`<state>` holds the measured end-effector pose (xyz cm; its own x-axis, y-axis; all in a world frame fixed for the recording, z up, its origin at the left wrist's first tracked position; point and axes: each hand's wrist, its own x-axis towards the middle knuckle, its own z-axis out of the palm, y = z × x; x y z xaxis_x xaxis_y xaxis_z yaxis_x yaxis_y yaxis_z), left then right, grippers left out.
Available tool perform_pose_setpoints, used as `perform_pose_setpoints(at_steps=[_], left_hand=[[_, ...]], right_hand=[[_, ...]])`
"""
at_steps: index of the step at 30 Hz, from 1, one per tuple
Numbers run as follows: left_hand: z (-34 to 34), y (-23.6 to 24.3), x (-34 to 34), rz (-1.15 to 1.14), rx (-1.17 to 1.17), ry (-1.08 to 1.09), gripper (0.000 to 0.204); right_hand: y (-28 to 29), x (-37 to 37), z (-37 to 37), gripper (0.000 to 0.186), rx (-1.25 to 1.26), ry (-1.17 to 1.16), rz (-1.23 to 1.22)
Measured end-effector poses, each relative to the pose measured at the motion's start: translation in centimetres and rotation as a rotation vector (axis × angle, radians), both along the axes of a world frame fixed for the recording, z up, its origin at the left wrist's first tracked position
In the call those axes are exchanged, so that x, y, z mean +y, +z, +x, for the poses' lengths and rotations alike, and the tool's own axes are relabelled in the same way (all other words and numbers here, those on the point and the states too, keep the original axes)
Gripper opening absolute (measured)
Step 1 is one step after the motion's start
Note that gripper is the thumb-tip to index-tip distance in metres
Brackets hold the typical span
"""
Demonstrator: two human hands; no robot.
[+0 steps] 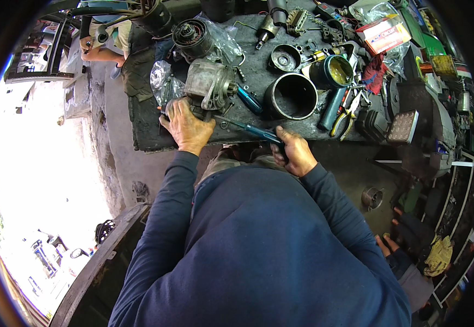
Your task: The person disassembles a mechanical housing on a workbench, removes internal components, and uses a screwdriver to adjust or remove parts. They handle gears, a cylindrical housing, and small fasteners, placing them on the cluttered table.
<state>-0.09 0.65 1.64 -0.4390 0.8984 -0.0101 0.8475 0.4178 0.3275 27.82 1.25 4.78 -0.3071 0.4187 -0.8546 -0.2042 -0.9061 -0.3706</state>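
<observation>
A grey cast-metal motor housing [209, 82] lies on the dark workbench [155, 131], a small toothed gear showing at its right end. My left hand [186, 128] is closed on the housing's near side, fingers bunched and thumb to the right; the spot it grips is partly hidden. In my right hand [296, 152] is a screwdriver [258, 132] with a blue handle, its shaft pointing left toward the housing's near edge. Just below the shaft lies a small metal ring [224, 125]. A second blue handle [249, 100] rests beside the gear.
Right of the housing stand a hollow metal cylinder [291, 96], a tin of yellowish grease [337, 71] and pliers [346, 120]. A wound motor part [192, 37] is behind. A work lamp [402, 126] sits at the right edge. Another person's hand [86, 44] shows far left.
</observation>
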Motion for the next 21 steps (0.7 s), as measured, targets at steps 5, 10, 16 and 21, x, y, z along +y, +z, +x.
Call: perform_pose_setpoints(at_steps=[5,10,16,21], left_hand=[[0.0,0.0,0.0,0.034,0.011,-0.006,0.084],[0.1,0.0,0.0,0.012,0.018,0.006,0.084],[0.0,0.1,0.0,0.026,-0.005,-0.004,0.082],[0.0,0.1,0.1,0.033,-0.001,-0.005,0.083]], right_hand=[[0.8,0.5,0.6,0.031,-0.028,0.018,0.159],[1.1,0.3,0.8,0.033,-0.010,0.023,0.259],[0.2,0.0,1.0,0.035,-0.034,0.157,0.146],[-0.3,0.0,1.0,0.033,0.020,-0.045,0.171]])
